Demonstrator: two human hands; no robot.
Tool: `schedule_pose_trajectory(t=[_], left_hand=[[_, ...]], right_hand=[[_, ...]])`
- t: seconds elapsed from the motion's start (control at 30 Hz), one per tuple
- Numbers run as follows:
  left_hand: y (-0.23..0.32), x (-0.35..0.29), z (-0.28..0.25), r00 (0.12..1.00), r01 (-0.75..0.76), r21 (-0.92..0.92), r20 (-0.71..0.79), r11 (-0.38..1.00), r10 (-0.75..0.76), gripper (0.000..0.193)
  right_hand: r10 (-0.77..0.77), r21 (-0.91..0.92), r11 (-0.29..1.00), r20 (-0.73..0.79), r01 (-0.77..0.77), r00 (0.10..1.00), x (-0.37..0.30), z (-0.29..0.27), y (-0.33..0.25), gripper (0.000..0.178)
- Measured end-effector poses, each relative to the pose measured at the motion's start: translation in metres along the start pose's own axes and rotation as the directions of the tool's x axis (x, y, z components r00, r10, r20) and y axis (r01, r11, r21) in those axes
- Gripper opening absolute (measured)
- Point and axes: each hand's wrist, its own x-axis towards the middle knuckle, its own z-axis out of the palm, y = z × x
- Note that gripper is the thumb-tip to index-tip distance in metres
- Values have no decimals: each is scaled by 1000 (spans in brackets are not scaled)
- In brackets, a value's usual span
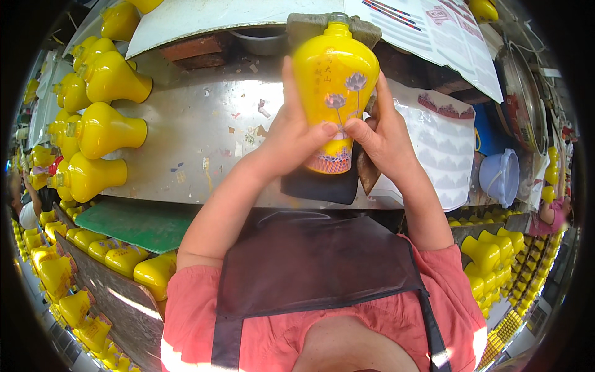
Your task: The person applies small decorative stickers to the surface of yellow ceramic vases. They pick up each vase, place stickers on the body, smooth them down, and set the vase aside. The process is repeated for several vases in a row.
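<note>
Between my two hands lies a glossy yellow bottle [322,74] with purple lotus flowers, a patterned band near its base and a narrow neck pointing away from me. My left hand [294,130] is closed along its left side, the thumb pressed on the front. From the right, my right hand [384,130] grips it the same way, the two thumbs nearly meeting low on the bottle. The neck rests over a grey cloth-covered support [304,30]. Under the base end sits a black pad [322,188], partly hidden by the bottle.
Several plain yellow bottles [111,130] lie at the metal table's [198,124] left. Printed decal sheets [440,149] are on the right, near a pale blue bucket [499,178]. A green board [133,223] and racks of bottles [155,273] stand at the near left. Other people are at both edges.
</note>
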Motion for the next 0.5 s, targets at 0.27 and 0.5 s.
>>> schedule_pose_trajectory(t=[0.27,0.5], left_hand=[[3,14,-9,922,-313,301,-129,901,364,95],[12,30,-13,874,-356,695,12,625,486,68]], right_hand=[[112,91,990,-7,-111,994,-2,-14,-23,100],[-18,117,993,-66,26,998,0,-2,-26,104]])
